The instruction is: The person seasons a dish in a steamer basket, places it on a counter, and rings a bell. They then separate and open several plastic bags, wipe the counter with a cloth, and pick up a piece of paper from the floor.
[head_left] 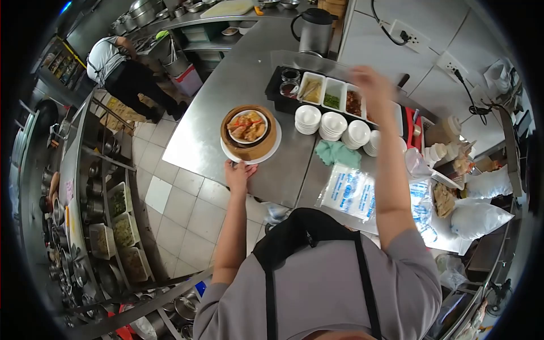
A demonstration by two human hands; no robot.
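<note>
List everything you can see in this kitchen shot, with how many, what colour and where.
Bamboo steamer: one, brown, on a white plate at the counter's near edge, holding a dish of food.
Small bowls: four stacks, white, mid counter.
Condiment tray: one, black, behind the bowls, with white tubs of toppings.
Cloth: one, green, beside the bowls.
Plastic bags: several, clear with blue print, right of the steamer.
Kettle: one, steel with black lid, far end of counter.
Counter: one, steel.
Another person: one, white top, far left.
Left hand: at the plate's rim.
Right hand: blurred, over the condiment tray.
</note>
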